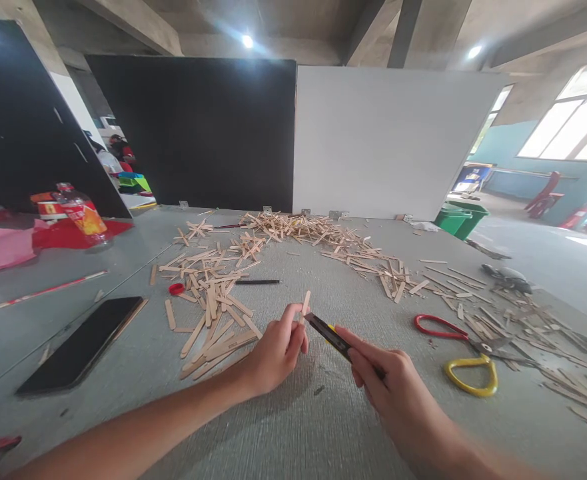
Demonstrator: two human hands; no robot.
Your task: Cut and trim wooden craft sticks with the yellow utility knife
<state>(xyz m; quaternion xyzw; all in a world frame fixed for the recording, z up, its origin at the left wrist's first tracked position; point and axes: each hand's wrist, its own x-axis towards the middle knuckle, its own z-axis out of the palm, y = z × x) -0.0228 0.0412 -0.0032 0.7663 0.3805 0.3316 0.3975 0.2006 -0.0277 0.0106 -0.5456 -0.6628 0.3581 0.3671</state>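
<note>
Between the thumb and fingers of my left hand (279, 347) a short wooden craft stick (306, 300) is pinched, its top end pointing up. My right hand (390, 380) is wrapped round a black and yellow utility knife (334, 339). The knife's tip points up and left and meets or nearly meets the stick; I cannot tell if it touches. Loose craft sticks (218, 353) lie in a heap just left of my left hand. To the right of my right hand rest scissors (483, 348) with one red and one yellow handle.
A phone (80, 347) lies at the left, near a drink bottle (80, 217) and red and pink sheets. More sticks (293, 227) spread in an arc across the grey table (303, 427). Black and white panels (383, 140) stand behind. Green bins (460, 219) are beyond the right edge.
</note>
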